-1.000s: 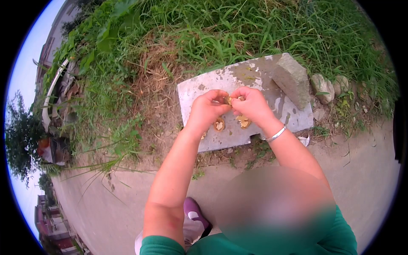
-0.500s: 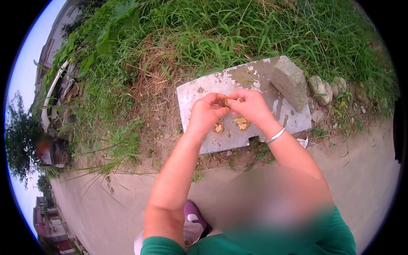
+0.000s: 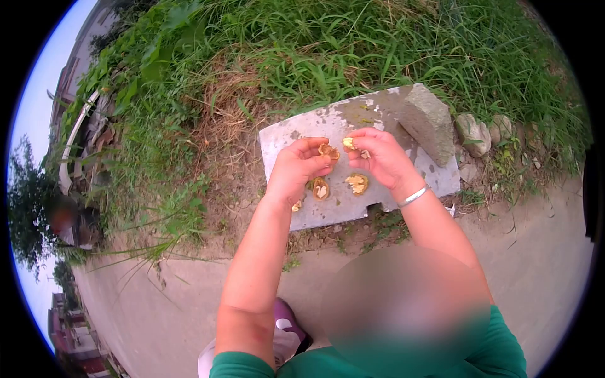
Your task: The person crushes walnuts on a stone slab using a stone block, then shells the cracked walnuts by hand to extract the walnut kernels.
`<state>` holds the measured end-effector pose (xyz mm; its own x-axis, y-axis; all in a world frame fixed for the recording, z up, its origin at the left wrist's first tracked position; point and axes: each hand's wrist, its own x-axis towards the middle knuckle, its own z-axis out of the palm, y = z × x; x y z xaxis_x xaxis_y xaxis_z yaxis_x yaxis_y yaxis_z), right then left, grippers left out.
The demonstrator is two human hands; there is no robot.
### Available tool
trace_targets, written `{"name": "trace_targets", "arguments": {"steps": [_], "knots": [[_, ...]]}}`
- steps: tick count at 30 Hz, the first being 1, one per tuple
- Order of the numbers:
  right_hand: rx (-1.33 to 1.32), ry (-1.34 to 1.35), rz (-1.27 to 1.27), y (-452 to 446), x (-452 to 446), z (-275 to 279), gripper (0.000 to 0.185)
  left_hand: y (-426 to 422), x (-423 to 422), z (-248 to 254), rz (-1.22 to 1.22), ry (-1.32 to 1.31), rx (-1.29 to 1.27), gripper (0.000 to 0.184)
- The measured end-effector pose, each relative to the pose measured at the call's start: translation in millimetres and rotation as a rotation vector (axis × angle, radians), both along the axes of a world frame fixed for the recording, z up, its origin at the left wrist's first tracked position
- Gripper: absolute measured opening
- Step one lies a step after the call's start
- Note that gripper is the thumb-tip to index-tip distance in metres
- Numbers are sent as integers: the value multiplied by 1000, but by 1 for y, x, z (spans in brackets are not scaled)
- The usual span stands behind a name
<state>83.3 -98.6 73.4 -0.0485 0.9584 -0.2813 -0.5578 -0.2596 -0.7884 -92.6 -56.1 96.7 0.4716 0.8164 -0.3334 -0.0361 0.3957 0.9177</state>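
Stone slab (image 3: 340, 206): landmark and likely catch-surface for crumbs.
Left hand (image 3: 292, 171): above the slab, pinching a walnut fragment (image 3: 328, 151); light pressure should limit crushing.
Right hand (image 3: 386, 161): above the slab, fingertips grasping a pale walnut piece (image 3: 348, 143); small, low movements suit it.
Opened walnuts (image 3: 357, 183): on the slab, nearer its front edge.

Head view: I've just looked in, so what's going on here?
A person is handling what look like cracked walnuts over a stone slab. The left hand pinches a brown shell piece, and the right hand holds a pale yellow piece at its fingertips, a little apart from it. Below the hands, two opened nut portions, one nearer the left hand and one nearer the right, lie on the slab, with a rough grey block at its far right.
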Motion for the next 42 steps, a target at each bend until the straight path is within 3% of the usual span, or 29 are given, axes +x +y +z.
{"name": "trace_targets", "arguments": {"steps": [5, 6, 7, 8, 9, 12, 14, 16, 20, 24, 26, 27, 29, 30, 32, 37, 39, 42], "knots": [[-93, 338, -4, -1, 16, -12, 17, 31, -2, 23, -315, 364, 21, 34], [-120, 297, -38, -1, 19, -15, 15, 40, 1, 39, -198, 184, 89, 40], [-133, 296, -40, 1, 22, -18, 15, 49, 8, 52, 98, -87, 208, 47], [-117, 303, -59, 1, 25, -21, 15, 60, 10, 63, 279, -52, 304, 50], [-93, 309, -75, 0, 27, -22, 16, 60, 13, 67, 287, 156, 412, 41], [-85, 275, -73, -2, 32, -20, 14, 31, 26, 35, -218, 548, 436, 21], [-79, 241, -72, -3, 32, -21, 14, 2, 31, 13, -438, 819, 758, 25], [-126, 66, -41, -7, 34, -22, 13, -13, 35, -4, -557, 778, 1083, 29], [-163, -28, 0, -10, 38, -17, 13, -26, 48, -13, -792, 976, 1150, 27], [-180, -128, 8, -13, 41, -17, 19, -24, 48, -22, -734, 1022, 1167, 23], [-150, -182, 19, -16, 42, -17, 22, -13, 40, -23, -442, 670, 493, 15], [-118, -233, 59, -17, 42, -14, 24, -10, 36, -24, -446, 669, 499, 15], [-81, -285, 98, -18, 40, -10, 26, -7, 32, -11, -154, 332, -76, 14], [-6, -333, 158, -19, 38, -7, 27, -5, 29, -8, -142, 281, -143, 16], [97, -386, 221, -21, 30, -1, 28, -3, 26, -7, -142, 253, -168, 17], [49, -485, 133, -18, 13, 4, 19, -7, 25, -4, -73, 153, -147, 24], [-1, -334, 23, -15, 13, -3, 15, -17, 24, -3, -61, -37, 56, 33], [-11, -279, 41, -14, 9, -4, 15, -22, 22, -17, -124, 45, 255, 47]]}}
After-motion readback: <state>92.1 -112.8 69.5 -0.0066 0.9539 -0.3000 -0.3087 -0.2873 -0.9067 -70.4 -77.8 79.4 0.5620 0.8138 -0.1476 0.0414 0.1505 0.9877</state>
